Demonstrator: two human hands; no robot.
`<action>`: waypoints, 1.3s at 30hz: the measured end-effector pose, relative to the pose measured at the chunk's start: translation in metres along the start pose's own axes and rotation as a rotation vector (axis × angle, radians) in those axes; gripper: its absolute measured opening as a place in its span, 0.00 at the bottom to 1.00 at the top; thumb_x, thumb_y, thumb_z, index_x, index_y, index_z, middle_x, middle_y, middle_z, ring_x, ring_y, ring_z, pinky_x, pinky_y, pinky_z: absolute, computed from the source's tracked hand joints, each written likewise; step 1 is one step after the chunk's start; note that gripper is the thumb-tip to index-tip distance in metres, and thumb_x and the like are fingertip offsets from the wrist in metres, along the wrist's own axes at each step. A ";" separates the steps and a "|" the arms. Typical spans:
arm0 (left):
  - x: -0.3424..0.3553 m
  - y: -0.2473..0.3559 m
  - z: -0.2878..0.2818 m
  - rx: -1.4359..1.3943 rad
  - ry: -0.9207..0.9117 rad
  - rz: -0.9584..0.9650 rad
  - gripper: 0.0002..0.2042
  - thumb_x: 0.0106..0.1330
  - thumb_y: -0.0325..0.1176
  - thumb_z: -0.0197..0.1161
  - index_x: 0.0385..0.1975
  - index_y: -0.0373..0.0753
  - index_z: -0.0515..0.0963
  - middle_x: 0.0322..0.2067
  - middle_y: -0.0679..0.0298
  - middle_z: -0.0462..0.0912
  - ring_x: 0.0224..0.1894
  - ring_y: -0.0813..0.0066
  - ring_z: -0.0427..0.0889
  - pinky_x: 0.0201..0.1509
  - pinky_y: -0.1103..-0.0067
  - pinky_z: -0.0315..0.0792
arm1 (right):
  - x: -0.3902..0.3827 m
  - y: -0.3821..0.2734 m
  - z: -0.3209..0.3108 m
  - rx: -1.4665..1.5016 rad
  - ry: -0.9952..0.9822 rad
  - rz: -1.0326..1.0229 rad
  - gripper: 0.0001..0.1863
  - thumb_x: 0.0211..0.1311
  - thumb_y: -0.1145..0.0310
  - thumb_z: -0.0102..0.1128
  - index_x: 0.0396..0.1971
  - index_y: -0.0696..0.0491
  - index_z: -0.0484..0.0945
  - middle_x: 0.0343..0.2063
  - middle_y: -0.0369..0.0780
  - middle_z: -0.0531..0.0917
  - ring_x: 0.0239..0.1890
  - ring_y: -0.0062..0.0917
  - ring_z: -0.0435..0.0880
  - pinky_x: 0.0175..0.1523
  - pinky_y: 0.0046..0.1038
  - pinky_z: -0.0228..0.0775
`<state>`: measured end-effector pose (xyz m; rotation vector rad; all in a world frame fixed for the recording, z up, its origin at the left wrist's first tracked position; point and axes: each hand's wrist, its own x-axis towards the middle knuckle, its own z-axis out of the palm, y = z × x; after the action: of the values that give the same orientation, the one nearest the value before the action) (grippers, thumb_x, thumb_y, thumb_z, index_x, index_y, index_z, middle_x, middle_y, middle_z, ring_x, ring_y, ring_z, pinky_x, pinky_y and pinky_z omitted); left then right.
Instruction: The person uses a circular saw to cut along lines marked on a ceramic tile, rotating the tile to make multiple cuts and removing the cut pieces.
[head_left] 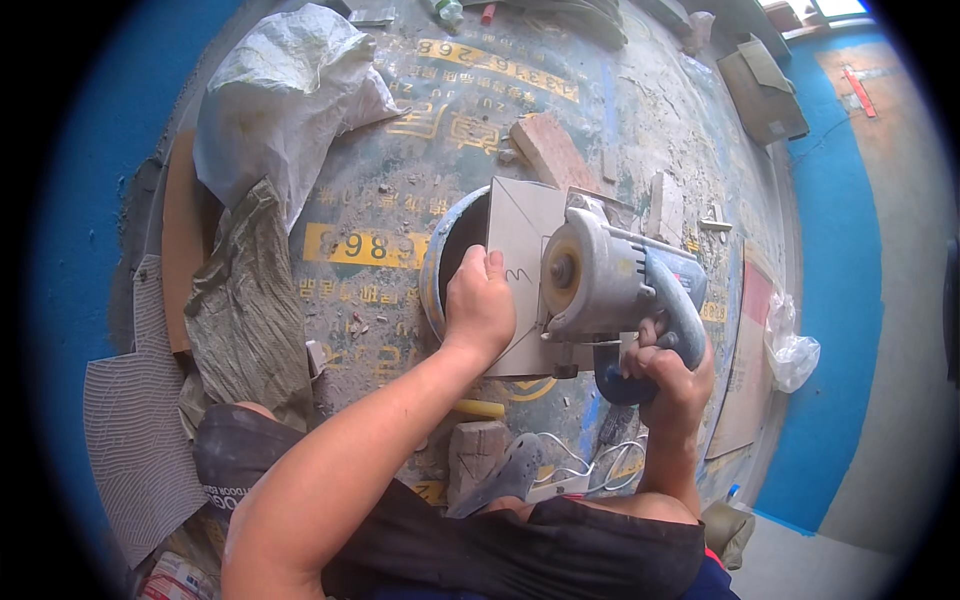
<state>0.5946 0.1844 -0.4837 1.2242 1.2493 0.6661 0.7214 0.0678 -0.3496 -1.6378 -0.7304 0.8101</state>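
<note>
A light tile (522, 212) with pencil lines on it lies across a round bucket (431, 275), overhanging the bucket's right side. My left hand (482, 305) grips the tile's left edge, thumb on top and the fingers partly hidden. On the tile's right part rests a grey handheld circular saw (605, 272), its round blade guard toward my left hand. My right hand (668, 368) is wrapped round the saw's dark blue rear handle. From this view I cannot tell whether the blade touches the tile or turns.
A reddish brick (556, 152) lies beyond the tile on the dusty printed floor sheet. White sacking (285, 95) and ridged tile pieces (138, 440) are at left. A white cable (595, 468) runs near my foot. A cardboard box (762, 92) and plastic bag (790, 345) sit at right.
</note>
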 end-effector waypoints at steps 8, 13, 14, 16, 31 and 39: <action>0.002 0.001 0.000 0.016 -0.004 -0.012 0.16 0.77 0.39 0.45 0.33 0.31 0.70 0.32 0.40 0.78 0.39 0.36 0.76 0.44 0.54 0.68 | 0.005 -0.003 0.002 -0.010 -0.034 -0.027 0.37 0.46 0.67 0.57 0.60 0.68 0.69 0.23 0.35 0.76 0.22 0.16 0.72 0.28 0.19 0.65; 0.000 0.002 0.001 0.040 0.006 0.002 0.15 0.76 0.38 0.45 0.34 0.30 0.70 0.34 0.40 0.78 0.41 0.36 0.77 0.45 0.54 0.68 | 0.008 0.000 0.001 0.028 -0.061 -0.047 0.37 0.46 0.69 0.56 0.60 0.69 0.69 0.23 0.35 0.76 0.22 0.16 0.72 0.28 0.19 0.65; 0.000 0.002 0.000 0.042 0.006 0.002 0.15 0.76 0.38 0.45 0.34 0.30 0.70 0.35 0.40 0.79 0.41 0.37 0.77 0.45 0.54 0.68 | 0.009 0.000 0.001 0.037 -0.068 -0.047 0.37 0.46 0.69 0.56 0.61 0.69 0.69 0.23 0.34 0.76 0.22 0.16 0.72 0.29 0.19 0.65; 0.001 0.002 0.000 0.035 0.002 0.006 0.15 0.76 0.38 0.45 0.35 0.30 0.70 0.36 0.40 0.79 0.42 0.37 0.77 0.46 0.54 0.68 | 0.010 -0.002 0.002 -0.021 -0.037 -0.021 0.37 0.46 0.70 0.56 0.61 0.69 0.69 0.23 0.35 0.76 0.22 0.16 0.72 0.28 0.19 0.65; 0.001 0.005 -0.002 0.024 -0.016 -0.019 0.13 0.76 0.35 0.46 0.35 0.30 0.70 0.36 0.39 0.78 0.43 0.37 0.76 0.47 0.54 0.69 | 0.020 -0.005 0.006 0.023 -0.049 0.002 0.37 0.47 0.70 0.56 0.61 0.70 0.68 0.23 0.35 0.75 0.22 0.17 0.72 0.27 0.20 0.65; 0.001 0.007 -0.003 0.051 -0.031 -0.019 0.13 0.76 0.36 0.46 0.35 0.30 0.70 0.36 0.40 0.78 0.43 0.38 0.76 0.47 0.54 0.68 | 0.022 -0.010 0.009 -0.007 -0.006 0.014 0.35 0.47 0.69 0.56 0.58 0.70 0.70 0.23 0.35 0.74 0.22 0.16 0.72 0.27 0.20 0.65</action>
<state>0.5940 0.1881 -0.4770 1.2582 1.2571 0.6023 0.7256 0.0923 -0.3445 -1.6492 -0.7278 0.8240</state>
